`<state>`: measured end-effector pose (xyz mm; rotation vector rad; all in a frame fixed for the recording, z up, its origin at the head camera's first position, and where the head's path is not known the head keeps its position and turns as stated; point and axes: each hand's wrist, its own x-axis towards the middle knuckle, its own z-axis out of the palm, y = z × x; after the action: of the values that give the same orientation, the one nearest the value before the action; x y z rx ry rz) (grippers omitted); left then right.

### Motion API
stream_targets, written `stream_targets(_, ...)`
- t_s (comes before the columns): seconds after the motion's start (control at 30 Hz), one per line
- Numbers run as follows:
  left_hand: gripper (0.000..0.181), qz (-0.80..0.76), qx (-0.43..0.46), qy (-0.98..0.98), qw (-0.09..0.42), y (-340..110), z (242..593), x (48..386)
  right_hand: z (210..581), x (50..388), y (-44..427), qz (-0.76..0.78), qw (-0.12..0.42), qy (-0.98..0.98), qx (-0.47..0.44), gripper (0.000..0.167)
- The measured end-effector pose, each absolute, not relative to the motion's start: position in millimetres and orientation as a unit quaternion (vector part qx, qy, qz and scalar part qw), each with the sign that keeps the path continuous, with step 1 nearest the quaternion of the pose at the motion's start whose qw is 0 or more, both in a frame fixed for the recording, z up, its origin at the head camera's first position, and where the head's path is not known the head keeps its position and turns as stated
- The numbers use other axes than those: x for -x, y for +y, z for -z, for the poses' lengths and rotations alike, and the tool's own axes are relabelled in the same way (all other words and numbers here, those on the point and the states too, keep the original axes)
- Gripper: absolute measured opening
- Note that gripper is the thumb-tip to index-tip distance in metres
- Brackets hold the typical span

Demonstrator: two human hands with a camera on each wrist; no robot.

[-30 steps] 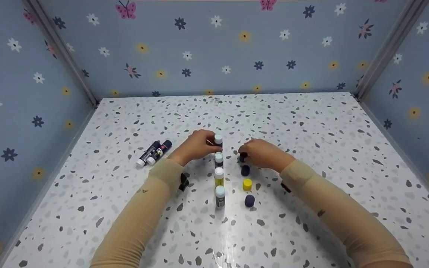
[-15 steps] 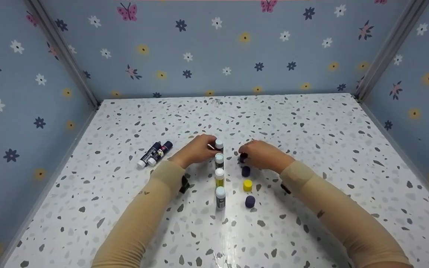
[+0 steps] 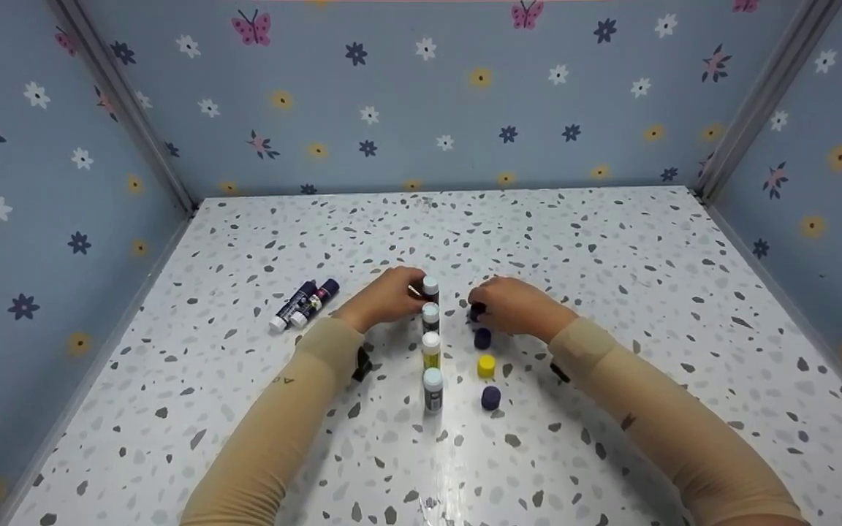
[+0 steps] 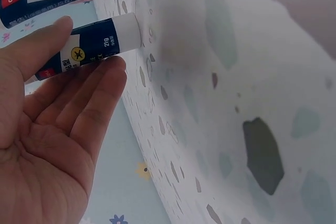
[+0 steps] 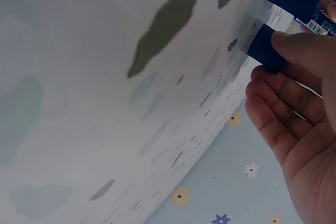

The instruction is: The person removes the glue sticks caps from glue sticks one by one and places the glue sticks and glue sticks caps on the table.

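left hand (image 3: 388, 296) is pinching the farthest glue stick (image 3: 430, 287) in a row going away from the person; that one's standing upright, long axis vertical, pale top pointing up and white base pointing down at the table (image 3: 552, 241); right hand (image 3: 516, 305) is gripping a dark blue cap (image 5: 265, 48) across from it, thumb and fingers closing on it; a yellow cap (image 3: 486, 367) is sitting nearer the person; two sticks (image 3: 319, 301) are lying off to the left, white ends pointing left and toward the person
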<state>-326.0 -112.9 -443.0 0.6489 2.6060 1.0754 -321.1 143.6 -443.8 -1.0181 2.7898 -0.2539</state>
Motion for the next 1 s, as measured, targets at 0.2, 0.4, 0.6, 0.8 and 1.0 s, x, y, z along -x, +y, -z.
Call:
stream_targets(0.2,0.024,-0.367,-0.223,0.896,0.114,-115.6,441.5,323.0,443.8,320.1,145.5,0.076,0.068,0.931,0.35,0.02)
stream_targets(0.4,0.03,-0.372,-0.223,0.893,0.119,-119.8,441.3,322.1,439.8,320.0,144.5,0.067,0.078,0.94,0.326,0.04)
stream_targets(0.6,0.039,-0.362,-0.21,0.901,0.117,-128.0,434.1,319.4,431.8,318.6,147.0,0.065,0.063,0.94,0.328,0.044)
stream_targets(0.8,0.042,-0.339,-0.191,0.917,0.089,-136.0,424.6,317.7,420.2,315.3,150.6,0.062,0.031,0.937,0.342,0.038)
stream_targets(1.0,0.041,-0.301,-0.146,0.941,0.042,-150.8,415.1,316.7,410.8,309.8,152.6,0.063,0.003,0.937,0.344,0.037)
